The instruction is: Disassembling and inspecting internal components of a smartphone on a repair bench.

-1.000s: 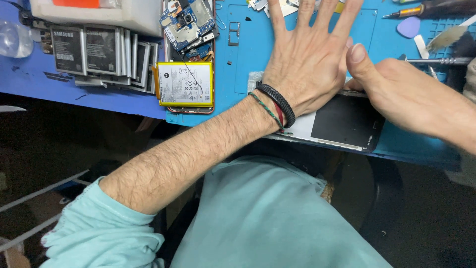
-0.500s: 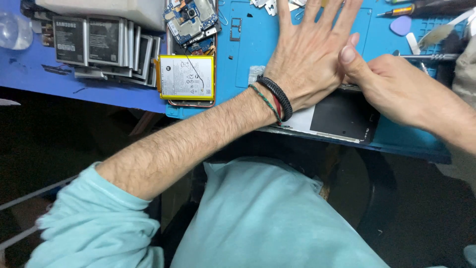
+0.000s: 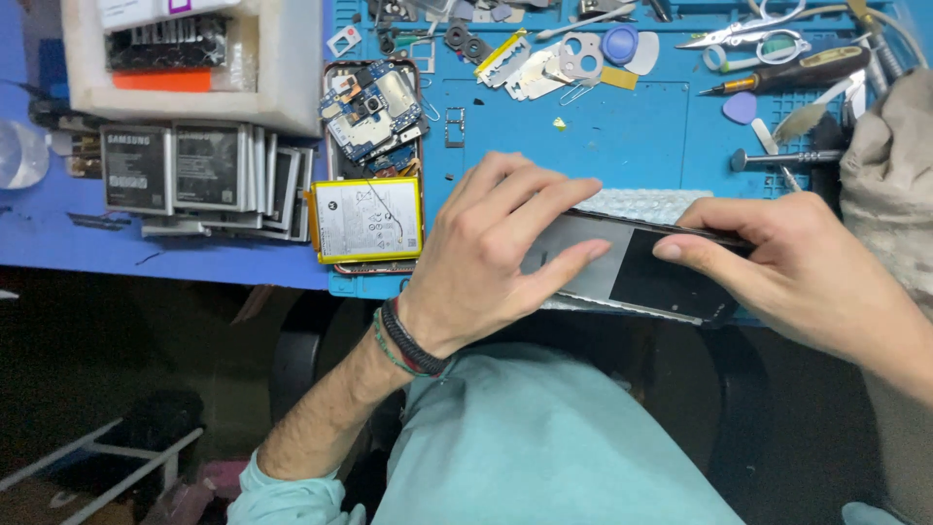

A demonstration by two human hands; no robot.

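Two hands hold a flat dark phone screen at the near edge of the blue worktop.

The left hand grips the phone screen from its left end, fingers laid over the top. The right hand pinches its right end. The screen sits at about 5 o'clock on the worktop. An open phone with a yellow-edged battery lies at 9 o'clock of the left hand. Spare batteries stand farther left. A screwdriver, scissors and small parts lie at 12 to 1 o'clock.
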